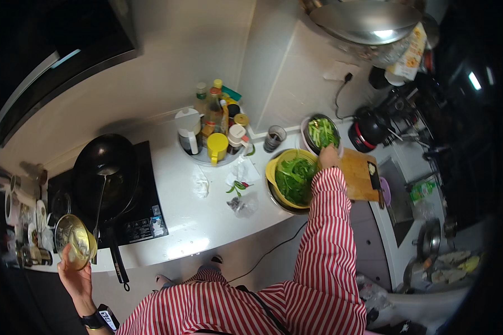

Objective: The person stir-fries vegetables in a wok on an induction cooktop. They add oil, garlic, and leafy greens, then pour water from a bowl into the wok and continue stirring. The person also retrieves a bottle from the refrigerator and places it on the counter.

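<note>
"What do you count around the hands?"

"On my remote screen I count one wok (89, 162) at nine o'clock with one ladle (101, 195) in it, one yellow tub (271, 170) at four, one small bowl (305, 137) at two and one amber bowl (76, 240) at eight, gripped by the left hand's (77, 276) fingers."

"And the right hand (329, 156)?"

"At three, by the small bowl's near edge. I can't tell whether its fingers hold anything."

"Any room?"

"I see bare counter (176, 237) at seven, reaching the front edge; the wok's handle overhangs that edge farther left."

"Contents?"

"Leafy greens (295, 181) fill the tub, cut greens (321, 131) the small bowl. I can't make out what the amber bowl contains."
</note>
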`<state>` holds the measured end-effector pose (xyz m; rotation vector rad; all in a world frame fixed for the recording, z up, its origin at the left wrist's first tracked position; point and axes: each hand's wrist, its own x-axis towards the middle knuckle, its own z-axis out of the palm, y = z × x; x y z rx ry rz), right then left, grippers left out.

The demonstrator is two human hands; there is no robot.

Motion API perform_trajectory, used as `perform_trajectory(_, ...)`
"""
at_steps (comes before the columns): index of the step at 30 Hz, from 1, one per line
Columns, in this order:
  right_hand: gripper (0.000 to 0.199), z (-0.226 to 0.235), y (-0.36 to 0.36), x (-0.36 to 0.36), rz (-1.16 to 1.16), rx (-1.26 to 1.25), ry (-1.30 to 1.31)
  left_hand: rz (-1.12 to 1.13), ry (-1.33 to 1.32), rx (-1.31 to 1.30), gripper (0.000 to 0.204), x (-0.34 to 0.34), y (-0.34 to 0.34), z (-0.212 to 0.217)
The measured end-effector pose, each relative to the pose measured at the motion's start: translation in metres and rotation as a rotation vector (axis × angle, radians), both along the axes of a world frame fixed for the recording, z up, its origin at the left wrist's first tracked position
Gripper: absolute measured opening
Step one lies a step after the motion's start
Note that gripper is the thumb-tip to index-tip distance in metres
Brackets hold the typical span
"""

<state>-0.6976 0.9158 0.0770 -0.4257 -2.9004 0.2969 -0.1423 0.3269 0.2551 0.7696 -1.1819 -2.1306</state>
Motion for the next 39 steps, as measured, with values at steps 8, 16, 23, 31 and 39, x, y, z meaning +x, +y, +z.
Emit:
perform_trajectory(8, 0.023, -0.018, 0.007, -0.019, 0.089, 0.110, -0.053, 0.036, 0.006, -0.023, 0.050, 0.000, -0.002, -0.002)
perform_trajectory(16, 0.020, -0.018, 0.009, -0.043, -0.041, 0.040, 0.261, -0.007, 0.003, -0.025, 0.051, 0.007, -0.013, -0.002)
perform_trajectory(23, 0.011, 0.035, -0.009, 0.001, 0.338, -0.353, 0.711, 0.126, -0.039, -0.132, 0.055, 0.012, -0.025, -0.014)
perform_trajectory(31, 0.025, 0.168, -0.265, 0.273, 1.038, -1.205, 0.081, 0.010, -0.117, -0.207, 0.048, 0.001, -0.042, -0.004)
perform_trajectory(39, 0.032, 0.244, -0.454, 0.360, 1.952, -0.406, 0.383, -0.192, -0.184, -0.340, 0.041, 0.001, -0.077, 0.017)
